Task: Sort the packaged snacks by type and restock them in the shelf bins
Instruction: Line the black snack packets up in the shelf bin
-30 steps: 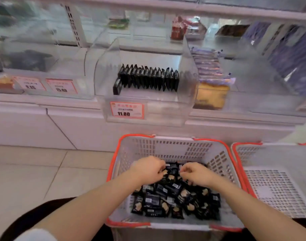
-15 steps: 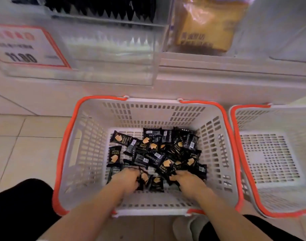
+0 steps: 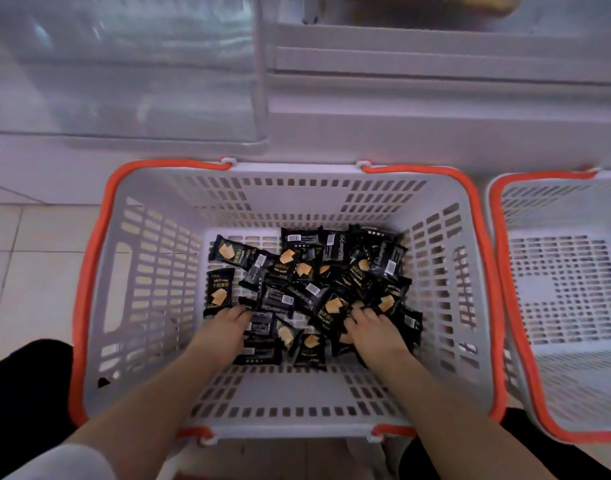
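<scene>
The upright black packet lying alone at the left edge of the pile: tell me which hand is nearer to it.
Left. The left hand has its fingertips beside the lone packet's bottom edge; the right hand lies across the pile, well to its right.

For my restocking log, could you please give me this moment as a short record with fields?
setting: tiled floor below a shelf unit
main basket: grey, orange rim, holds loose black snack packets
second basket: to its right, nothing seen inside
left hand: down among the packets
right hand: down among the packets
grip: cannot tell, fingers hidden
</scene>
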Available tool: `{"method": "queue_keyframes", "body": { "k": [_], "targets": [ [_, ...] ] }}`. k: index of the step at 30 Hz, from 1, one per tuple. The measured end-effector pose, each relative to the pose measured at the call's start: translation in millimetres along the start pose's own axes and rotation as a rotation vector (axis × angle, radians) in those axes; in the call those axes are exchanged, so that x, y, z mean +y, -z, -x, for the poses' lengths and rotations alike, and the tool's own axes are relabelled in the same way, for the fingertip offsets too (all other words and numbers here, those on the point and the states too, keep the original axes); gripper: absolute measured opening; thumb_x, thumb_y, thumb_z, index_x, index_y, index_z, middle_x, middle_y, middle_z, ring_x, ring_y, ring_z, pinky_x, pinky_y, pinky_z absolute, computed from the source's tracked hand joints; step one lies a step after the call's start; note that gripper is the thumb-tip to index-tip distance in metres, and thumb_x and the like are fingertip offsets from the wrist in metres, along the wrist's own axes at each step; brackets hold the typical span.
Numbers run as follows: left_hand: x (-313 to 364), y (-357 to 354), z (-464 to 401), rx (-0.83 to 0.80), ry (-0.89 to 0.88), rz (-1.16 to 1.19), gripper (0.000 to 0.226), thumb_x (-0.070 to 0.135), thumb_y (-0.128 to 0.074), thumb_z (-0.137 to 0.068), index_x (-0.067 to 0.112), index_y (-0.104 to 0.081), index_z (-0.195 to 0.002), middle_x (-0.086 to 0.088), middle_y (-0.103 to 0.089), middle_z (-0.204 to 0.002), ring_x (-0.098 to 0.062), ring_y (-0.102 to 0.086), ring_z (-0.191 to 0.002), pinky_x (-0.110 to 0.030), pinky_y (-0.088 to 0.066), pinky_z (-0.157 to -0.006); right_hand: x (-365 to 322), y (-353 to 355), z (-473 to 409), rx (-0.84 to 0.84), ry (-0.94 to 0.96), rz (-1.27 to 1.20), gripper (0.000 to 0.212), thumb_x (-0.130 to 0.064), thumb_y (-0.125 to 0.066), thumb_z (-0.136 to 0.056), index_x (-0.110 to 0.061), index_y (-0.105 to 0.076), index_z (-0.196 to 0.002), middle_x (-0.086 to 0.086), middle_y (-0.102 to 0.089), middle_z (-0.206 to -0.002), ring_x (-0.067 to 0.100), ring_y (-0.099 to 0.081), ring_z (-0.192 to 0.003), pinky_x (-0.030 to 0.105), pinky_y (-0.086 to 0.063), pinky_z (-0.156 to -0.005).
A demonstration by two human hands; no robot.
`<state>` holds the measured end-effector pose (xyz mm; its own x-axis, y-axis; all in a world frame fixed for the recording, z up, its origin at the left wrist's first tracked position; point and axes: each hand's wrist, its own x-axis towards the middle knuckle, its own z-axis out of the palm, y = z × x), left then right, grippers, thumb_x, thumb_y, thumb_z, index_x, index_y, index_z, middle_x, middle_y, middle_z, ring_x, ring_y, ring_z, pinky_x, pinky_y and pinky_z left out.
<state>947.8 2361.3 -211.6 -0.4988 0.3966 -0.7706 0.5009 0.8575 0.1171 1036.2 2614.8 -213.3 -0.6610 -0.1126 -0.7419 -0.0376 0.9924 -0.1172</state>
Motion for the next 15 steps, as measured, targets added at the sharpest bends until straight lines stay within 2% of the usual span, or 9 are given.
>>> {"method": "queue_keyframes", "body": {
  "k": [3,6,8,11,13,15],
  "targets": [
    [0.6,-2.1,-10.2,-0.024,0.04,-0.048,0.06,0.012,-0.044,-0.094,0.014,-0.016,-0.147,-0.006,-0.013,-0.155,-0.025,-0.018,-0.14,-0.036,-0.03,-0.11,-2.1,11.0,5.4,0.034,-0.099,-0.508,0.033,-0.014,-0.049,-0.093,-0.011,-0.046,-0.126,0.011,-0.052,-0.128,0.027,-0.05,-0.114,0.037,-0.043,-0.094],
    [2.5,-4.6,-17.6,0.02,0.074,-0.145,0.056,0.006,-0.048,-0.09,0.013,-0.026,-0.141,-0.008,-0.027,-0.147,-0.026,-0.028,-0.134,-0.034,-0.031,-0.107,-10.2,30.4,13.0,-0.005,-0.294,-1.345,0.03,-0.013,-0.052,-0.094,-0.007,-0.052,-0.123,0.008,-0.065,-0.108,0.023,-0.061,-0.097,0.035,-0.047,-0.085],
    [6.4,-6.2,-19.5,0.045,0.073,-0.201,0.045,0.009,-0.048,-0.091,0.013,-0.034,-0.133,-0.008,-0.035,-0.139,-0.026,-0.032,-0.13,-0.035,-0.03,-0.104,-15.3,38.3,18.1,-0.053,-0.306,-1.822,0.024,-0.008,-0.052,-0.093,-0.008,-0.058,-0.116,0.008,-0.069,-0.092,0.021,-0.064,-0.081,0.033,-0.05,-0.077],
    [10.4,-10.2,-19.8,0.042,0.101,-0.097,0.037,0.013,-0.052,-0.09,0.013,-0.041,-0.125,-0.007,-0.042,-0.132,-0.024,-0.036,-0.125,-0.033,-0.034,-0.099,-22.4,43.7,26.0,-0.093,-0.195,-2.056,0.018,-0.007,-0.047,-0.093,-0.011,-0.058,-0.106,0.01,-0.071,-0.081,0.022,-0.066,-0.069,0.033,-0.053,-0.067],
    [10.0,-12.4,-17.3,0.025,0.13,0.053,0.039,0.017,-0.055,-0.089,0.012,-0.042,-0.126,-0.006,-0.043,-0.131,-0.024,-0.039,-0.123,-0.033,-0.037,-0.097,-26.4,42.7,30.3,-0.111,-0.173,-2.131,0.019,-0.005,-0.043,-0.092,-0.007,-0.057,-0.105,0.012,-0.071,-0.082,0.022,-0.067,-0.068,0.029,-0.054,-0.062],
    [8.6,-13.9,-14.4,-0.002,0.124,0.146,0.043,0.023,-0.057,-0.09,0.012,-0.04,-0.127,-0.006,-0.044,-0.131,-0.024,-0.042,-0.121,-0.033,-0.038,-0.096,-29.5,41.3,35.2,-0.123,-0.174,-2.179,0.022,-0.004,-0.042,-0.09,-0.004,-0.057,-0.106,0.014,-0.071,-0.086,0.023,-0.067,-0.072,0.029,-0.053,-0.064]
  ]
}}
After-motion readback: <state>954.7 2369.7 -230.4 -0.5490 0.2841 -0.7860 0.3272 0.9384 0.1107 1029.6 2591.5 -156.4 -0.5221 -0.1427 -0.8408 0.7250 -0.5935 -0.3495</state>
